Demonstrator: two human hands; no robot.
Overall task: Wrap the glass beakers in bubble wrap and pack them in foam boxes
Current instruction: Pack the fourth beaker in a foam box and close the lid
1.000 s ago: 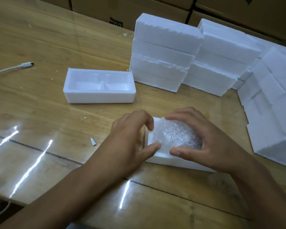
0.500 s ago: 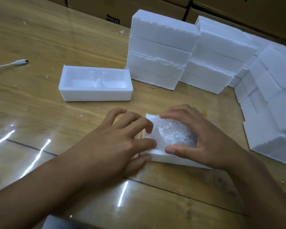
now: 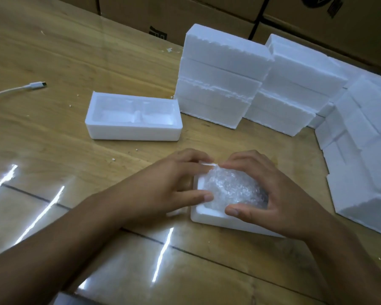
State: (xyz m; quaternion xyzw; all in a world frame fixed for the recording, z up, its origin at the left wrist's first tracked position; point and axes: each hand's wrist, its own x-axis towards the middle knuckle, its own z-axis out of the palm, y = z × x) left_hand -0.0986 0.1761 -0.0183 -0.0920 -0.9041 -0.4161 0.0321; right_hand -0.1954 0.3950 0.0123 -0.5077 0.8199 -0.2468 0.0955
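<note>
left hand [image 3: 169,188] and right hand [image 3: 279,199] grip the wrapped bundle [image 3: 231,188] in the near foam box [image 3: 204,217]; empty foam box [image 3: 132,134] behind, foam stacks [image 3: 222,84] upper right, cable [image 3: 15,89] upper left.

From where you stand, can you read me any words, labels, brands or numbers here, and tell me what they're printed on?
No text here can be read.
Black mark on the cardboard carton behind the table: cut off and blurred, unreadable.
Dark round print on the top-right carton: cropped by the picture's edge, unreadable.
Foam boxes, bubble-wrapped bundle, white cable: no markings visible.
</note>
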